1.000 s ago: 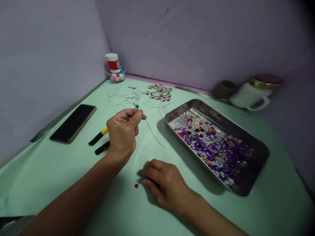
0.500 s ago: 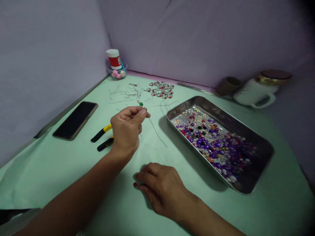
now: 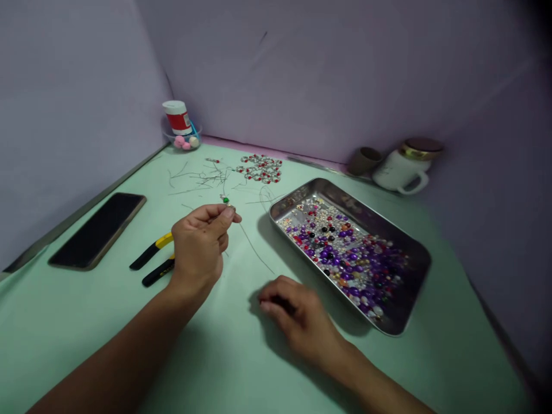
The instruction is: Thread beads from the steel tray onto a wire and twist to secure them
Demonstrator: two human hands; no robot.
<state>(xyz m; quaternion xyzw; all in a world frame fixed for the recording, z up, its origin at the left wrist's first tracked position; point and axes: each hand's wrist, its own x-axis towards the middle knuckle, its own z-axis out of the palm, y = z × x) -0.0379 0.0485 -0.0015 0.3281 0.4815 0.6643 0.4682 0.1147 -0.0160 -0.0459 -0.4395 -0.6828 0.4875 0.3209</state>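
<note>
My left hand (image 3: 202,241) pinches a thin wire (image 3: 255,248) carrying a green bead (image 3: 225,200) and small pale beads; the wire's free end slants down to the right. Below and to the right, my right hand (image 3: 297,310) is closed in a pinch on a red bead (image 3: 261,301), mostly hidden by the fingertips, just above the table. Black-and-yellow handled pliers (image 3: 150,256) lie partly behind my left hand. A metal tray (image 3: 425,270) of mixed purple, red, black, white and gold beads stands to the right.
A phone (image 3: 99,230) lies at the left. Loose wire pieces (image 3: 202,177) and a red-beaded chain (image 3: 263,168) are at the back. A red-and-white bottle (image 3: 177,118) stands in a clear bowl in the corner. A lidded white mug (image 3: 394,171) and a brown cup (image 3: 363,161) stand behind the tray.
My right hand has picked up the red bead from the table and moved toward the wire's end. My left hand keeps its hold on the beaded wire. The camera view has shifted.
</note>
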